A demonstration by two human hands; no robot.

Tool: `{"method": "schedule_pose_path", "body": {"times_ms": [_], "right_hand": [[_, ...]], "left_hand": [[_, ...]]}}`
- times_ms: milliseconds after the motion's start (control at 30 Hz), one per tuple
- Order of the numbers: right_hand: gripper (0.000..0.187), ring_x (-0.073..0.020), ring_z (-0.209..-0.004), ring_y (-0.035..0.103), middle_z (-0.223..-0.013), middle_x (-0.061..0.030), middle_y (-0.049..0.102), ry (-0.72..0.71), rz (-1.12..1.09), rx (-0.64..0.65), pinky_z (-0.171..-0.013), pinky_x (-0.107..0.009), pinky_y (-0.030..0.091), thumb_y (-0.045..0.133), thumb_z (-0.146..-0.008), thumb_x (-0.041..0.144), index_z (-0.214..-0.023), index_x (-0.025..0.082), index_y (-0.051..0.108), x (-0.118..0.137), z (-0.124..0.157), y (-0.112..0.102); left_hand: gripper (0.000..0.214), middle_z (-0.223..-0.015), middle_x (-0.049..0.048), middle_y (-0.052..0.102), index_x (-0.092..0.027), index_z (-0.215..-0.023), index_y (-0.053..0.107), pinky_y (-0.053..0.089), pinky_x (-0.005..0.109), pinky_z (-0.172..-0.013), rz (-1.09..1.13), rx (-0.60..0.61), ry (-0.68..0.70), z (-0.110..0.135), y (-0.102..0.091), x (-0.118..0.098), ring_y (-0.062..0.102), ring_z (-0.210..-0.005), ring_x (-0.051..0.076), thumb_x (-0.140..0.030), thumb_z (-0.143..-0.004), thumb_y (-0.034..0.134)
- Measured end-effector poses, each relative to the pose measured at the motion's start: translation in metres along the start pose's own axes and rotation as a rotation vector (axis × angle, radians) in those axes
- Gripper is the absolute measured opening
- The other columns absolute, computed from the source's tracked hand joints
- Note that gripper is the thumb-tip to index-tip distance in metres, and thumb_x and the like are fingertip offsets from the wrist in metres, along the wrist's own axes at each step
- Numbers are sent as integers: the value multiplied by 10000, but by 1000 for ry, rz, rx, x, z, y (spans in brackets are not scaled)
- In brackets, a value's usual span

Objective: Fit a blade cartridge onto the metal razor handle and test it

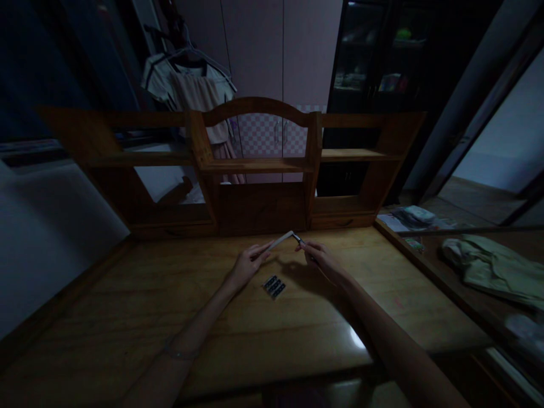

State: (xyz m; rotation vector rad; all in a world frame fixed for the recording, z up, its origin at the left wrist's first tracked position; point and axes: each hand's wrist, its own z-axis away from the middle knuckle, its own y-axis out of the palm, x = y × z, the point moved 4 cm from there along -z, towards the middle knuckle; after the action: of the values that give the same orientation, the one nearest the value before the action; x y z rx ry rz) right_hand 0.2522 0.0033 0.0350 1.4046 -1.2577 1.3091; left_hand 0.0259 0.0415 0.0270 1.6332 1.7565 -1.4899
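My left hand [250,264] is closed around one end of a slim pale stick [281,240], which slants up to the right. In my right hand [322,256] is a slim dark tool with a shiny metal front part [298,239]; its exact kind is too dim to make out. The tool's tip meets or nearly meets the far end of the stick. Below and between the hands, a small flat pack [274,287] with several dark pieces in a row lies on the wooden desk [204,340].
A wooden shelf unit [259,165] stands along the desk's back edge. To the right, a lower surface carries pale green cloth [488,269] and a plastic-wrapped bundle [414,215]. A white wall [55,226] borders the left side. Clothes [191,85] hang behind the shelf.
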Motion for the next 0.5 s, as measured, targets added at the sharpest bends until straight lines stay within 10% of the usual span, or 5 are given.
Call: {"method": "schedule_pose_path", "body": {"times_ms": [500], "right_hand": [[389, -78, -449, 291, -520, 69, 338, -12, -21, 6, -434, -236, 183, 524, -845, 511, -926, 143, 619, 4, 3, 2]], "left_hand": [[440, -998, 60, 620, -210, -1278, 548, 426, 265, -804, -4, 11, 14, 0, 0, -2, 565, -913, 177, -418, -893, 496]]}}
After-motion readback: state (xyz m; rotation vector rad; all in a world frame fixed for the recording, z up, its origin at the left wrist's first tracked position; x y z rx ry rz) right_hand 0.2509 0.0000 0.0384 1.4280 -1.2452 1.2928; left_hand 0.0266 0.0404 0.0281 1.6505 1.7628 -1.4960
